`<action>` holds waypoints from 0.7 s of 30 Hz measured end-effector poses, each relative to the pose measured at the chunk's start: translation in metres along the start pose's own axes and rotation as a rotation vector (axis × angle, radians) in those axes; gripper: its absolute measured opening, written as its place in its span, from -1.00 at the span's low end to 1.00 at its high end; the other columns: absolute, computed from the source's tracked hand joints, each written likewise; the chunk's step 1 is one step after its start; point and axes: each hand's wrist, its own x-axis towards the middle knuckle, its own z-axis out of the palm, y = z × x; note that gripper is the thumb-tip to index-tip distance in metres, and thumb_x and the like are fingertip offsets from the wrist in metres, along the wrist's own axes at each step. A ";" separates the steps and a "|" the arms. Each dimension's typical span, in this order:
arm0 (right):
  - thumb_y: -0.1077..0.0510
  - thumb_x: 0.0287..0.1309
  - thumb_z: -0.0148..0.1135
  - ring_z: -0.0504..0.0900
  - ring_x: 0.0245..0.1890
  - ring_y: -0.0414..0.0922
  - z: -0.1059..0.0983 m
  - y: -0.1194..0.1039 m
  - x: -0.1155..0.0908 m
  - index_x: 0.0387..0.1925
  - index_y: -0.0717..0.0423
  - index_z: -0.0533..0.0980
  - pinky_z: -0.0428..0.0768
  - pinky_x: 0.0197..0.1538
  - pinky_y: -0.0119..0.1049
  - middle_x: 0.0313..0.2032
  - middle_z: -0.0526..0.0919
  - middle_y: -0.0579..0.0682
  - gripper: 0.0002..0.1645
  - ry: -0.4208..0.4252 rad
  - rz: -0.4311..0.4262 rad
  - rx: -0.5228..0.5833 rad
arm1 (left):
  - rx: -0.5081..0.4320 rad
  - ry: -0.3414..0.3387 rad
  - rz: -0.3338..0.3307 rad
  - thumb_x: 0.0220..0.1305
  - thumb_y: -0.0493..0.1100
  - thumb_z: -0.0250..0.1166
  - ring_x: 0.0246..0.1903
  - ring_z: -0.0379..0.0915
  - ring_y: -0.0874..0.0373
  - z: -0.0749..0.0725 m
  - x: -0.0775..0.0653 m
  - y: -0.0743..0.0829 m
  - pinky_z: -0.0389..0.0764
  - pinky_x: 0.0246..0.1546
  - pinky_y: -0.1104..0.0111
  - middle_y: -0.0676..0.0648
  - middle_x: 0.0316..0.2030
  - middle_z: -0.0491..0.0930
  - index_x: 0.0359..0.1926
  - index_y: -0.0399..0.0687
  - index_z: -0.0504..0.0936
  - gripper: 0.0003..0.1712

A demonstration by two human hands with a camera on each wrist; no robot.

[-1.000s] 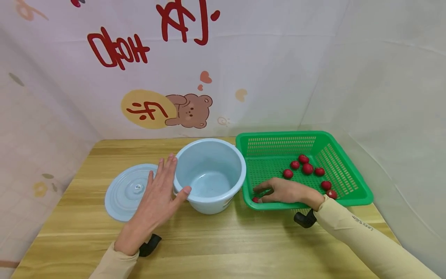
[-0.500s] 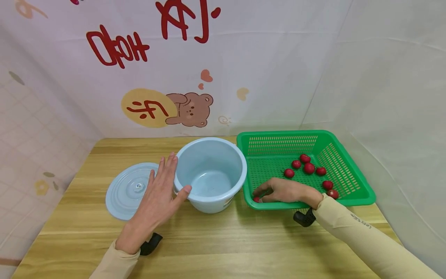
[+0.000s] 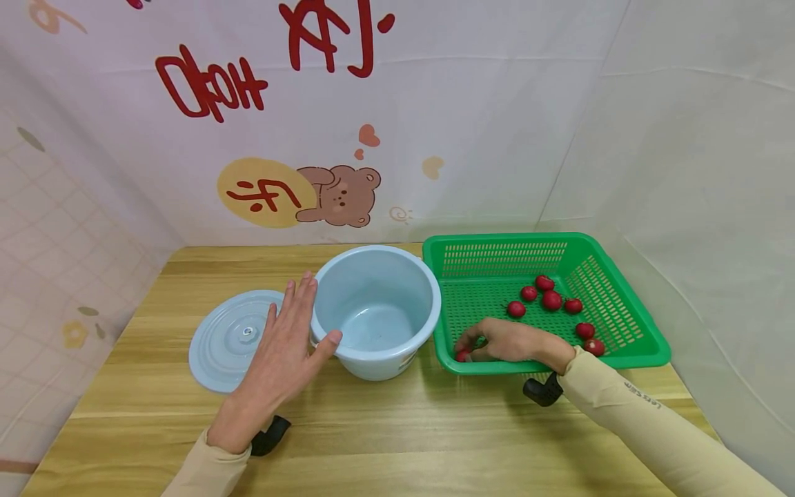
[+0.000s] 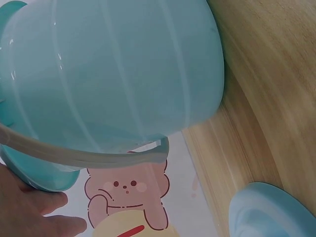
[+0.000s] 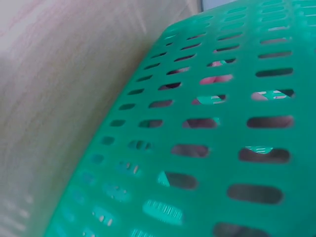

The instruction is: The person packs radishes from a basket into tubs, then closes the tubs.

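Radish [image 3: 462, 355] is pinched by the right hand's [image 3: 511, 340] fingers, near left in the green basket [image 3: 509, 237], not yet lifted out; seven others [image 3: 551, 300] are left. Beside the bucket [image 3: 373, 366], the left hand [image 3: 282, 353] is held, fingers straight.

The counter [image 3: 385, 435] has a yellowish wood-grain top. A light blue lid [image 3: 226, 338] lies knob up near its left edge. A matching bucket [image 3: 373, 367] stands upright near the middle of the far edge. Just beside that, a green basket [image 3: 506, 238] sits in the far right corner, reaching the right edge.
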 end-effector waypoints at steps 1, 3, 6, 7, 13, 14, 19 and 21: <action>0.18 0.35 0.30 0.62 0.04 -0.08 0.000 0.000 0.000 0.08 0.21 0.67 0.58 0.14 -0.12 -0.03 0.73 -0.06 -0.68 0.002 0.001 -0.001 | -0.002 0.001 0.000 0.49 0.33 0.08 0.61 -0.28 -0.21 0.000 0.000 0.000 -0.08 0.43 -0.39 -0.08 0.66 -0.16 0.67 -0.14 -0.11 0.04; 0.21 0.34 0.30 0.62 0.02 -0.09 0.000 0.001 0.000 0.05 0.19 0.67 0.58 0.13 -0.13 -0.05 0.73 -0.07 -0.71 0.009 0.002 -0.002 | -0.005 0.002 -0.001 0.49 0.33 0.08 0.61 -0.28 -0.21 0.000 0.000 0.000 -0.08 0.44 -0.39 -0.07 0.66 -0.16 0.67 -0.13 -0.11 0.04; 0.25 0.32 0.32 0.62 -0.02 -0.11 0.000 0.001 0.000 0.01 0.17 0.68 0.59 0.10 -0.16 -0.09 0.73 -0.09 -0.75 0.025 -0.002 -0.003 | -0.006 0.003 -0.002 0.49 0.34 0.07 0.61 -0.26 -0.22 0.001 0.000 0.000 -0.08 0.44 -0.39 -0.07 0.66 -0.17 0.67 -0.13 -0.11 0.04; 0.25 0.31 0.33 0.62 -0.04 -0.11 0.000 0.001 0.000 -0.01 0.15 0.68 0.60 0.07 -0.18 -0.10 0.73 -0.10 -0.76 0.034 -0.001 -0.003 | -0.005 0.004 -0.002 0.49 0.34 0.07 0.61 -0.25 -0.23 0.001 0.000 0.000 -0.08 0.44 -0.39 -0.07 0.66 -0.16 0.67 -0.13 -0.11 0.04; 0.21 0.32 0.35 0.62 -0.20 -0.08 0.000 0.001 -0.004 -0.06 0.10 0.69 0.61 -0.11 -0.30 -0.18 0.72 -0.12 -0.81 0.117 -0.011 0.016 | -0.010 0.008 -0.011 0.49 0.35 0.07 0.61 -0.26 -0.21 0.002 0.000 0.001 -0.07 0.44 -0.38 -0.06 0.66 -0.18 0.67 -0.13 -0.12 0.04; 0.20 0.33 0.35 0.62 -0.21 -0.07 0.000 0.001 -0.005 -0.06 0.10 0.69 0.62 -0.13 -0.30 -0.17 0.73 -0.12 -0.82 0.136 -0.018 0.022 | -0.013 0.009 -0.013 0.49 0.34 0.07 0.62 -0.27 -0.19 0.002 0.000 0.001 -0.08 0.45 -0.37 -0.05 0.66 -0.18 0.67 -0.12 -0.12 0.04; 0.19 0.38 0.32 0.69 -0.16 -0.08 -0.002 -0.002 -0.012 -0.01 0.09 0.67 0.65 -0.09 -0.33 -0.12 0.74 -0.10 -0.80 0.229 -0.027 0.056 | -0.034 0.020 -0.018 0.48 0.29 0.11 0.63 -0.32 -0.11 0.004 -0.001 0.002 -0.11 0.47 -0.35 -0.05 0.66 -0.18 0.67 -0.12 -0.11 0.03; 0.17 0.39 0.31 0.71 -0.11 -0.10 -0.002 -0.004 -0.017 0.01 0.08 0.65 0.66 -0.06 -0.33 -0.11 0.74 -0.11 -0.79 0.261 -0.023 0.077 | -0.039 0.025 -0.019 0.48 0.27 0.12 0.63 -0.31 -0.12 0.005 -0.001 0.001 -0.10 0.46 -0.35 -0.05 0.66 -0.17 0.67 -0.13 -0.10 0.02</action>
